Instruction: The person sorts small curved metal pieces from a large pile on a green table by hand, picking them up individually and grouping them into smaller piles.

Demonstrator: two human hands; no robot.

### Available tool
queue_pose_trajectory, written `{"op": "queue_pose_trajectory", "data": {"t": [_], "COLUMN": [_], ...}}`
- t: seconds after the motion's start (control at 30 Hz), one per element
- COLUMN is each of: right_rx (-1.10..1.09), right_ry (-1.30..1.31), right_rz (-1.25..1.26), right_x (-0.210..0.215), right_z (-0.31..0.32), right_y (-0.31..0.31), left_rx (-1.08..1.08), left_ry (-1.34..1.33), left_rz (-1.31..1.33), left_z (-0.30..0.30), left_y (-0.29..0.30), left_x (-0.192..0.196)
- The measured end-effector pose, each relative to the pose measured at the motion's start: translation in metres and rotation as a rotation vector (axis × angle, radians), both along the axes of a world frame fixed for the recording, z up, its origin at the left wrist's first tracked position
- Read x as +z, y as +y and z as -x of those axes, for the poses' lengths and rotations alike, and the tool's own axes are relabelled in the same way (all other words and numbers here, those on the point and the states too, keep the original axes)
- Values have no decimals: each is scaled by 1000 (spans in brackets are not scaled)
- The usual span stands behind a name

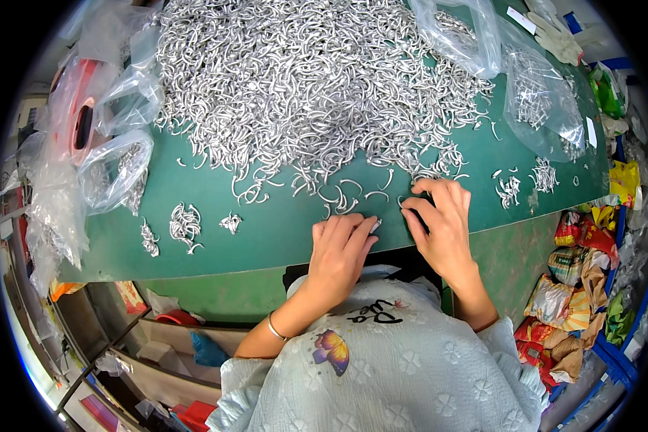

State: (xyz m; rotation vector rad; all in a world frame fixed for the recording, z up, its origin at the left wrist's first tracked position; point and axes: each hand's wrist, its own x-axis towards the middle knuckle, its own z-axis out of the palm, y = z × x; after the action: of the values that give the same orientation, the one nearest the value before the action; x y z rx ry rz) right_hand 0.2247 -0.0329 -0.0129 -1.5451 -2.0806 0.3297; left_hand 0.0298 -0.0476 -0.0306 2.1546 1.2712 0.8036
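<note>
One small metal piece [376, 226] (silvery) sits in the left grip [338, 246].

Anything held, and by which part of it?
Left hand: a small silvery piece, seemingly by its near end. Right hand: can't tell whether it grips the curved piece beside it.

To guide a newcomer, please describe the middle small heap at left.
On the green table, find the huge pile of silvery pieces. Below its left side, look between a narrow heap and a tiny heap: the middle heap is larger than both.
</note>
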Motion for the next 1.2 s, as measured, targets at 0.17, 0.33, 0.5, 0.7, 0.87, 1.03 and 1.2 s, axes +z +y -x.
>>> {"op": "queue_pose_trajectory", "data": {"t": [0.17, 0.33, 0.5, 0.7, 0.87, 1.03, 1.2], "right_rx": [61, 97, 213, 187, 111, 192, 147], "right_ry": [74, 225, 325, 384, 215, 161, 188], "right_rz": [58, 38, 41, -24, 13, 90, 50], "right_x": [5, 5, -11, -13, 0, -4, -13], "right_z": [3, 12, 46, 49, 28, 32, 31], "right_y": [-9, -12, -3, 9, 12, 2, -2], "left_rx": [-3, 118, 185, 342, 567, 530, 507], "left_ry": [17, -85, -51, -79, 40, 89, 83], "left_rz": [-2, 1, -109, -49, -36, -76, -46], "left_z": [-1, 3, 15, 51, 73, 52, 46], "left_y": [1, -6, -4, -9, -14, -12, -11], "left_x": [-2, 8, 4, -3, -6, 4, 3]}}
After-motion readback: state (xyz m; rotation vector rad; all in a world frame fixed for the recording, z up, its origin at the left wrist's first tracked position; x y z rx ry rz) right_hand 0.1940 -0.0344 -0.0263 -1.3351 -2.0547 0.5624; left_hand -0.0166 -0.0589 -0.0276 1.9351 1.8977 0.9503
